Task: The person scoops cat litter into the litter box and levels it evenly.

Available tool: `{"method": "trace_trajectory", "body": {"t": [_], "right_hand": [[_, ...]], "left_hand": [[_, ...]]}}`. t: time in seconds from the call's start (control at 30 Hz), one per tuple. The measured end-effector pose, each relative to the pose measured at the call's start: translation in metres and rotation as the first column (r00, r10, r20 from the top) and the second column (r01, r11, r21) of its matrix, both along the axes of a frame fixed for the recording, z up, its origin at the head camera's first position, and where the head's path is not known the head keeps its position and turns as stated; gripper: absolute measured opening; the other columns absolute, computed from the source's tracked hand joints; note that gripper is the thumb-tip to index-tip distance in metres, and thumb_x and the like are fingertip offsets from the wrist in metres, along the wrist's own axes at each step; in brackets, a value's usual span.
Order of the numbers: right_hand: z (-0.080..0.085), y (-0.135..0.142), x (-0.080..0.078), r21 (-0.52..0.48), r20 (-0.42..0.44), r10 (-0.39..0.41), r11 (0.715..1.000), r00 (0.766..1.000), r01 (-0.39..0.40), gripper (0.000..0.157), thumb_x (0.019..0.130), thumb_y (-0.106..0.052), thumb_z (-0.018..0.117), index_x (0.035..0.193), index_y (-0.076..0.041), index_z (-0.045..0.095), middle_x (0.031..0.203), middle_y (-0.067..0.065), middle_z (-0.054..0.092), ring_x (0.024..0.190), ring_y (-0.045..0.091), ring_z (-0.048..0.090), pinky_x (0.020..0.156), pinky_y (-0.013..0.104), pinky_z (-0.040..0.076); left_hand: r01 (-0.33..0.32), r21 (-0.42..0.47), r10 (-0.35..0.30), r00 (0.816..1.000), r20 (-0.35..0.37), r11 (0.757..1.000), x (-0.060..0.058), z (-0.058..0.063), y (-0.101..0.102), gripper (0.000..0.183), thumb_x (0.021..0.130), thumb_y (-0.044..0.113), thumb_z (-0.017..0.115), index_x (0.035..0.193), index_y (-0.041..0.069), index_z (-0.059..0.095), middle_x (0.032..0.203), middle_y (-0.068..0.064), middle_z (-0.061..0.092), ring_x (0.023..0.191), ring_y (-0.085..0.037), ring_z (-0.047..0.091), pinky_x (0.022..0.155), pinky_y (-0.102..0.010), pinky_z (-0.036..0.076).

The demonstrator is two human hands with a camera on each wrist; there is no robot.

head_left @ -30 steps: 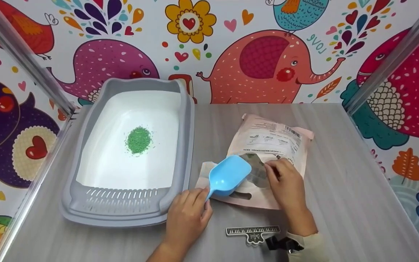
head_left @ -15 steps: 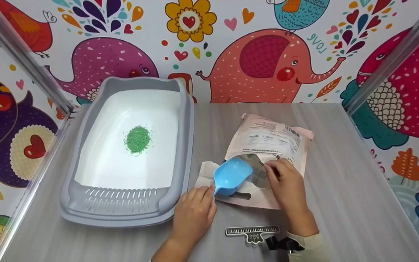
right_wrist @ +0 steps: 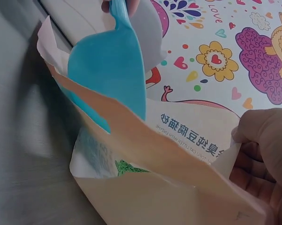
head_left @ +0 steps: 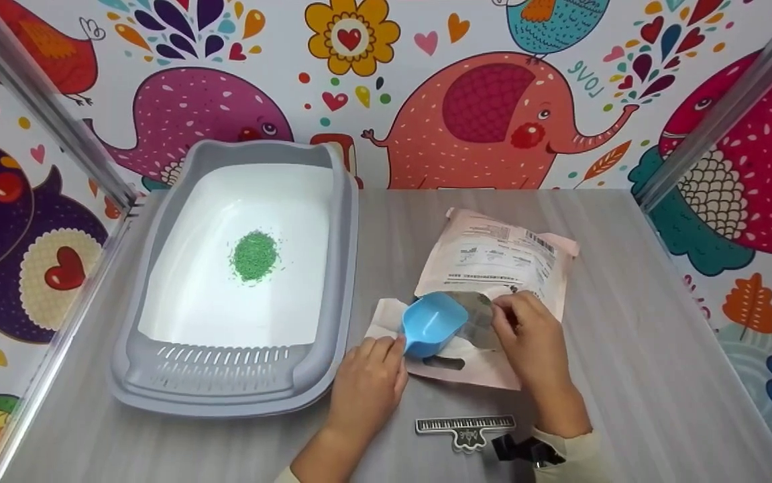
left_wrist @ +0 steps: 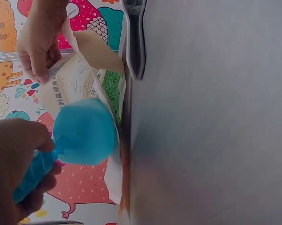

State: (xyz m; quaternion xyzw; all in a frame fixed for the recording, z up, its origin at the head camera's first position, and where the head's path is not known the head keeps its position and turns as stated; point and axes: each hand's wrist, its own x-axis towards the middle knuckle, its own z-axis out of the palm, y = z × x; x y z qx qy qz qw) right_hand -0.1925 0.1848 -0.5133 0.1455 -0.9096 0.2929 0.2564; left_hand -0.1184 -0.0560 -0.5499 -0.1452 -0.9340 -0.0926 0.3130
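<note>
A light-blue scoop (head_left: 436, 322) is held by its handle in my left hand (head_left: 369, 382). Its bowl overlaps the open mouth of a pale pink cat litter bag (head_left: 493, 251) lying on the table. With thumb and fingers, my right hand (head_left: 532, 339) pinches the edge of that mouth and holds it apart. Green pellets (left_wrist: 111, 91) show inside the bag in the left wrist view. From the right wrist, the scoop (right_wrist: 110, 70) appears at the bag's mouth, its front edge partly hidden by the near flap.
To the left stands a grey litter box (head_left: 342, 282) with a white inside and a small heap of green pellets (head_left: 255, 257). A flat clip with a piano-key pattern (head_left: 466, 424) lies near the front, beside the right wrist. A patterned wall (head_left: 372, 161) closes the back.
My left hand has moved right with the scoop, bringing its bowl closer to the bag's opening and tilting it. My right hand stays almost still at the bag's edge.
</note>
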Motion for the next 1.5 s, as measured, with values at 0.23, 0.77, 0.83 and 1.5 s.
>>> {"method": "trace_trajectory", "body": {"t": [0.23,0.77,0.83,1.5], "right_hand": [[0.003,-0.002,0.002,0.004,0.001,0.006,1.0,1.0,-0.006,0.007,0.089,-0.001,0.075,0.092,-0.006,0.072,0.086,0.004,0.067,0.073,0.011,0.058,0.062,0.03,0.053],[0.002,-0.004,0.002,-0.008,0.023,0.03,1.0,0.999,-0.03,0.006,0.089,-0.001,0.076,0.091,-0.005,0.074,0.086,0.003,0.067,0.074,0.009,0.057,0.063,0.026,0.052],[0.002,-0.005,0.002,-0.009,0.03,0.027,1.0,0.999,-0.027,0.006,0.089,-0.001,0.077,0.092,-0.005,0.074,0.086,0.003,0.068,0.075,0.009,0.057,0.064,0.027,0.052],[-0.001,-0.008,0.0,-0.024,-0.004,0.022,0.999,1.0,-0.022,0.008,0.088,-0.003,0.079,0.095,-0.004,0.075,0.091,0.006,0.071,0.079,0.015,0.064,0.069,0.037,0.058]], "left_hand": [[0.001,-0.021,0.001,0.998,0.062,1.0,-0.005,0.009,0.007,0.032,0.086,0.021,0.079,0.115,0.009,0.078,0.103,-0.002,0.074,0.091,-0.017,0.068,0.074,-0.033,0.058],[0.001,-0.147,0.015,0.995,0.104,0.989,-0.023,0.029,0.035,0.026,0.082,0.01,0.08,0.108,0.01,0.078,0.094,-0.003,0.071,0.084,-0.016,0.063,0.07,-0.025,0.057],[-0.009,-0.166,0.028,0.993,0.111,0.986,-0.025,0.031,0.038,0.024,0.084,0.009,0.077,0.108,0.01,0.078,0.094,-0.003,0.072,0.085,-0.016,0.063,0.071,-0.026,0.057],[-0.078,-0.279,0.137,0.97,0.2,0.957,-0.053,0.037,0.075,0.055,0.073,0.037,0.092,0.119,0.01,0.076,0.102,-0.003,0.073,0.093,-0.015,0.062,0.077,-0.023,0.056]]}}
